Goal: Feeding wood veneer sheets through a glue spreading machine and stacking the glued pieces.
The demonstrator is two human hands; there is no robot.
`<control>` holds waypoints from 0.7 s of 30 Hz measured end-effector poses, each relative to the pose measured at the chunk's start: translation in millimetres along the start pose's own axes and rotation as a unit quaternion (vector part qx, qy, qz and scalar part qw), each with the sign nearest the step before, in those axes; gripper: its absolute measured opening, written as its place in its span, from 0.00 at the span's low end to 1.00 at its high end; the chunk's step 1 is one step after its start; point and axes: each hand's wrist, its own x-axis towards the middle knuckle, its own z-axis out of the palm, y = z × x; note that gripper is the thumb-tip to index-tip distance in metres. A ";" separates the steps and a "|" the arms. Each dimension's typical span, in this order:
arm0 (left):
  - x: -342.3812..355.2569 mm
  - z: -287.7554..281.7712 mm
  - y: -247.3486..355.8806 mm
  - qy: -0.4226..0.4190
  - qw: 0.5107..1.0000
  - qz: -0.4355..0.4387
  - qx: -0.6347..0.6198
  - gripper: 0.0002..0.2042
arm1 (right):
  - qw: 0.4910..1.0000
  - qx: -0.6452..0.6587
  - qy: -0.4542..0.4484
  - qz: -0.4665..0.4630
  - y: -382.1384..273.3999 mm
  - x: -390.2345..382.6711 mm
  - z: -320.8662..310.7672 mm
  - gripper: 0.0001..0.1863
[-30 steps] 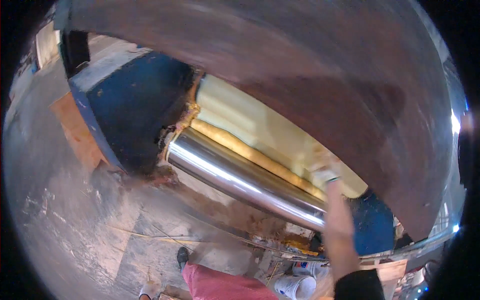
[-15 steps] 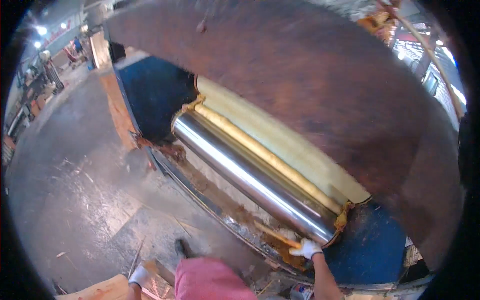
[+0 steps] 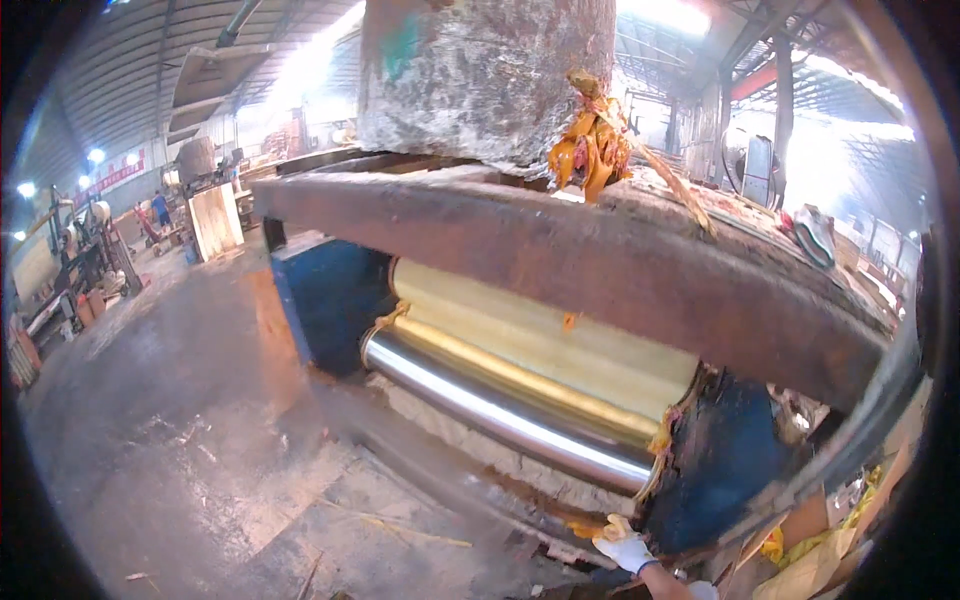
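My right hand (image 3: 622,548), in a white glove, is low at the right, just in front of the roller machine. Its fingers are closed on a yellow-stained stick (image 3: 584,529), which shows only as a short orange-yellow piece. Beyond the hand lies a shiny metal roller (image 3: 510,415), with a larger pale yellow roller (image 3: 520,330) behind it. A band of thick yellow paste (image 3: 530,372) runs between the two. Clumps of paste hang at both roller ends. My left hand is out of view.
A rusty beam (image 3: 560,245) crosses above the rollers, between blue side plates (image 3: 335,300). On top stand a large stained drum (image 3: 480,85) and an orange paste-covered bundle (image 3: 590,150). Scraps lie on the concrete floor (image 3: 200,430). A person (image 3: 160,207) stands far left.
The view has tilted up, bringing the drum and hall into sight. My left hand has left the picture. My right hand stays near the roller's right end, and less of the stick shows.
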 end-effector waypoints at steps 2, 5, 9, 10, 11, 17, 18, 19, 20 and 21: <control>-39.8 11.1 -22.0 0.039 0.989 0.102 -0.096 0.20 | 0.990 -0.120 -0.070 0.000 -40.1 -35.5 18.2 0.46; -112.6 18.3 -67.1 0.065 0.988 0.022 -0.137 0.20 | 0.955 -0.209 -0.211 -0.009 -44.9 -89.7 56.3 0.48; -220.2 19.7 -167.8 -0.015 0.971 -0.184 -0.153 0.20 | 0.918 -0.234 -0.320 0.000 -46.3 -152.6 78.7 0.49; -247.1 21.3 -189.7 -0.048 0.956 -0.239 -0.164 0.20 | 0.911 -0.232 -0.340 0.005 -30.8 -163.3 81.7 0.49; -270.4 19.8 -213.9 -0.083 0.934 -0.296 -0.182 0.20 | 0.903 -0.268 -0.335 -0.016 -19.5 -170.1 86.2 0.48; -373.0 17.7 -225.5 -0.088 0.942 -0.323 -0.033 0.18 | 0.934 -0.209 -0.267 0.113 46.4 -238.9 72.1 0.46; -363.7 11.0 -227.1 -0.080 0.947 -0.309 -0.044 0.17 | 0.954 -0.158 -0.232 0.106 66.7 -253.3 74.0 0.42; -350.2 4.7 -226.1 -0.075 0.951 -0.294 -0.057 0.17 | 0.940 -0.166 -0.265 0.133 85.7 -258.6 70.3 0.42; -332.4 -2.6 -213.7 -0.071 0.958 -0.272 -0.063 0.17 | 0.920 -0.204 -0.305 0.136 118.8 -260.1 70.7 0.38; -311.0 -10.4 -203.2 -0.066 0.963 -0.252 -0.074 0.17 | 0.896 -0.241 -0.345 0.140 152.8 -264.2 75.5 0.34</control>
